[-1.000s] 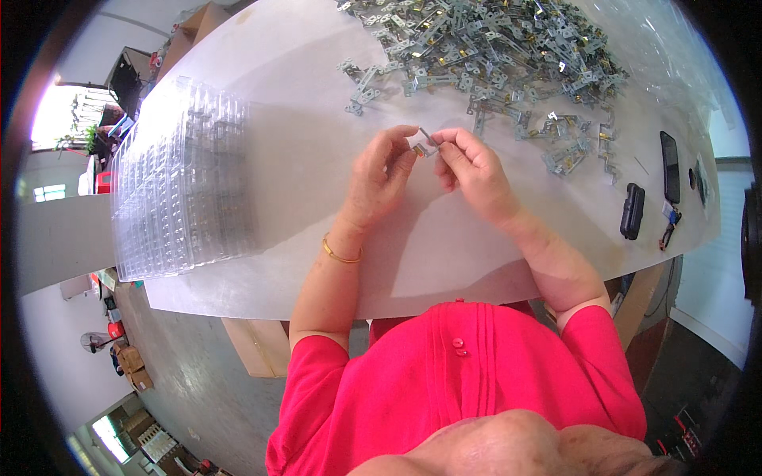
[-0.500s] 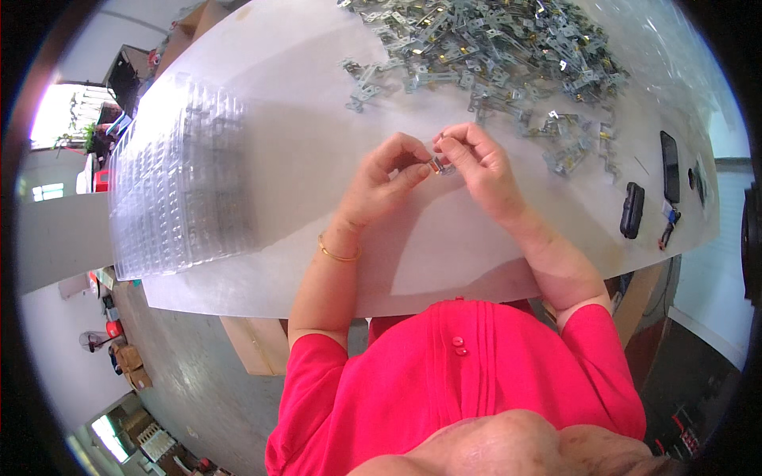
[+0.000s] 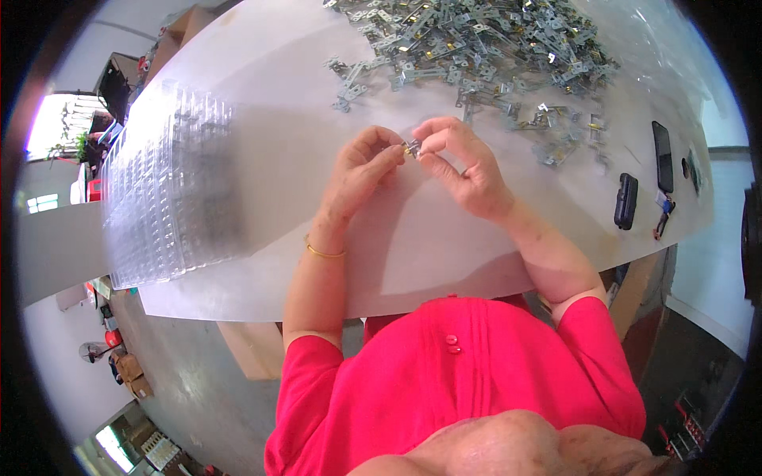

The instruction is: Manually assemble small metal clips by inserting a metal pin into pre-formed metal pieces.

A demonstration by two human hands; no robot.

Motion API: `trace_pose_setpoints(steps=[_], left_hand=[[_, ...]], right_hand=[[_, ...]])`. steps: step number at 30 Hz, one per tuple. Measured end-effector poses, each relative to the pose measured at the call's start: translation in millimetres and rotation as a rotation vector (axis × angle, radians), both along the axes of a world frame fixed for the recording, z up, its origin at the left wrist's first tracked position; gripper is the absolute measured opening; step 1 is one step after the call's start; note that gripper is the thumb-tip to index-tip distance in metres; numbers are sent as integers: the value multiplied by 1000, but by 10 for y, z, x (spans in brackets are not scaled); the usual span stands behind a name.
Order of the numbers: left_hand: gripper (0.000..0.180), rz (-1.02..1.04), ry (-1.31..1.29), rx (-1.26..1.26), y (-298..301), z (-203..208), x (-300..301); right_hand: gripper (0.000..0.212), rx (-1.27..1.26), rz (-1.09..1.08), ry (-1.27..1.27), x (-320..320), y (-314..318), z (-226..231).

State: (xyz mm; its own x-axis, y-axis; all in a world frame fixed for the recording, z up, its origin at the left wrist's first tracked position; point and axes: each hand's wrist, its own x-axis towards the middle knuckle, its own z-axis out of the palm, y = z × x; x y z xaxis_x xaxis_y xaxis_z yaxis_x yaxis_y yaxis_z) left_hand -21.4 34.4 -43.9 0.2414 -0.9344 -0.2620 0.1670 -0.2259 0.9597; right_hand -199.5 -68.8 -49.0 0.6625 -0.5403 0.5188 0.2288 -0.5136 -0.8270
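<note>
Moved since half a second ago, head view: both hands and the part between them, shifted a little leftward and closer to the pile; the camera's view has shifted slightly too. All places are given from the pile.

Head view, now:
- Pile: many flat metal pieces, grey with some brassy bits, heaped on my table.
- Part, one: small, metallic, with a yellowish bit; held in the air, on my side of the pile, below its left half. Finer shape too small to tell.
- Left hand, mine: thumb and forefinger pinched together on the part's left end.
- Right hand, mine: thumb and forefinger a little apart at the part's right end; whether they grip it, I cannot tell.
- Bracelet, one, gold-coloured: on my left wrist, well below the pile.
- Loose pieces: scattered just below the pile's right half.
- Trays, clear plastic, stacked: well left of the pile and lower.
- Clear film: right of the pile.
- Phone, black: right of the pile and lower.
- Case, black, oblong: below right of the pile.
- Keys: beyond the case, farther right from the pile.
</note>
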Motion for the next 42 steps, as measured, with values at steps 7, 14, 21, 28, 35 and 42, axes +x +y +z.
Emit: trace_pose_setpoints(steps=[7,14,21,28,35,42], left_hand=[[16,-15,110,-67,26,-55,59],[27,-46,503,-170,6,-107,123],[51,-91,249,-479,-1,-247,73],[47,-122,179,-415,-18,-182,19],[29,24,323,-431,-15,-264,71],[30,-74,327,-214,4,-164,6]], right_hand=[[10,-95,-47,55,16,12,-9],[8,705,45,36,11,21,-93],[14,1052,152,-173,26,-36,-194],[13,1178,154,-229,56,16,-179],[15,556,-124,81,66,71,-128],[12,466,-81,172,-4,134,-6]])
